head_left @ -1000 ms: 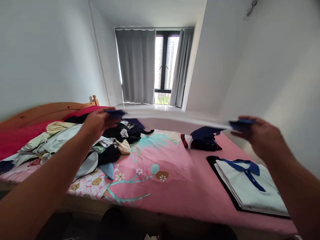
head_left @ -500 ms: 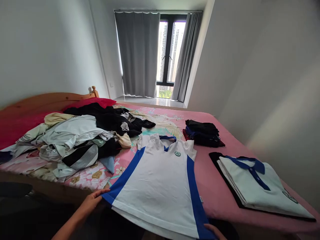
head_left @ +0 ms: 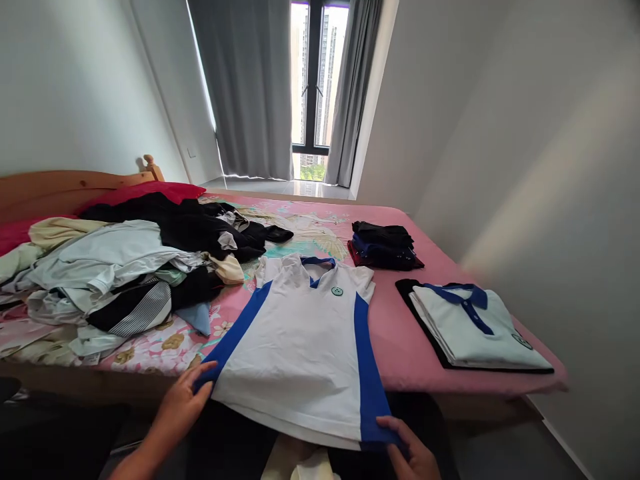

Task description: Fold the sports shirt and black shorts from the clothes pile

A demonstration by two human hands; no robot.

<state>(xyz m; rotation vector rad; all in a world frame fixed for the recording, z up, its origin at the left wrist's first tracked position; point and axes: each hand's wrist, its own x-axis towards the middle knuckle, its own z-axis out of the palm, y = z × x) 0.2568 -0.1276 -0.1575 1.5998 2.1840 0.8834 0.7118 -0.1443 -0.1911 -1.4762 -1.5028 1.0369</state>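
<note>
White-and-blue shirt [head_left: 295,347]: lies front up in the middle of the near side, far part resting on the bed [head_left: 390,353], near part reaching out past the bed's edge; spread wide and nearly flat, with slight ripples above the hem.
Blue collar [head_left: 320,261]: points to the far side, open at the neck.
Round green emblem [head_left: 337,291]: sits on the chest, right of the neckline.
Left hand [head_left: 185,393]: holds the near left corner of the shirt, at the blue side panel [head_left: 243,327]; fingers extended to the right, thumb close below, gap between them narrow, with cloth at the tips.
Left forearm [head_left: 140,453]: rises from the near edge of view, slanting far and to the right, in line with the wrist.
Right hand [head_left: 410,450]: holds the near right corner; index finger stretched left across the blue cloth, thumb lower and nearer; curl of the other fingers impossible to tell.
Both hands: set wide apart at opposite ends of the hem, right one slightly nearer than left.
Heap of loose clothes [head_left: 125,260]: spreads across the left of the bed, beside the shirt.
Dark folded stack [head_left: 383,247]: stands farther off, right of the collar.
Folded white polo pile [head_left: 460,327]: rests to the right, on black cloth [head_left: 433,333].
</note>
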